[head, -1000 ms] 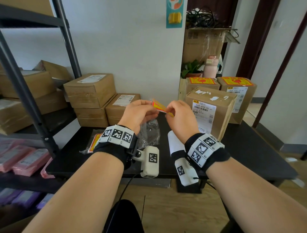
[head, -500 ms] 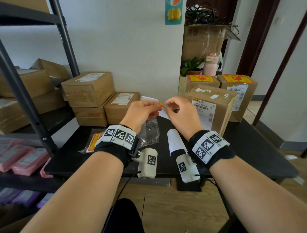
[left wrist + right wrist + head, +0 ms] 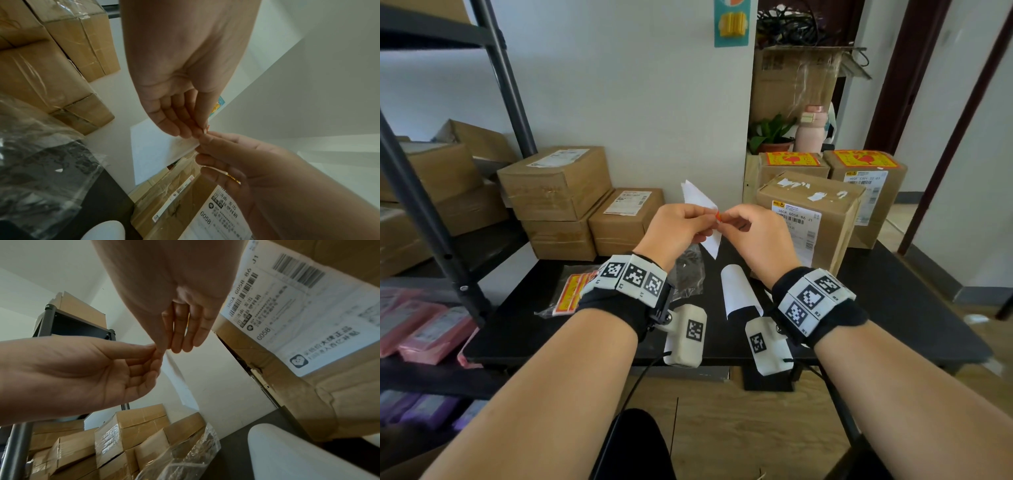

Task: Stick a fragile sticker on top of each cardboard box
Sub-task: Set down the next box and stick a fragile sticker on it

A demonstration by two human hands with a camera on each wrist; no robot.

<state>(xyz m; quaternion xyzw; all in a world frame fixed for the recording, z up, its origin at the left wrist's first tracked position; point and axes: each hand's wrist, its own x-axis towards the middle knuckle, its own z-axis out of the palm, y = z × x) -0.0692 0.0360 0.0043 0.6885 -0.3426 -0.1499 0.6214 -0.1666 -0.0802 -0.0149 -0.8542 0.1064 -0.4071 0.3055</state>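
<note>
Peeling in progress above the worktop [image 3: 914, 308]: left hand [image 3: 676, 228] pinching the white backing paper [image 3: 697, 197], right hand [image 3: 756, 236] pinching the orange corner of the fragile sticker [image 3: 718, 216], fingertips of both nearly touching. Risk of the freed sticker curling onto itself or onto a finger if pulled too fast; risk of a tear from so small a corner grip. Next unlabelled cardboard box [image 3: 808, 212] just beside the right hand. Compared with a second ago: printed face turned away, white backing now upright, much less orange showing
</note>
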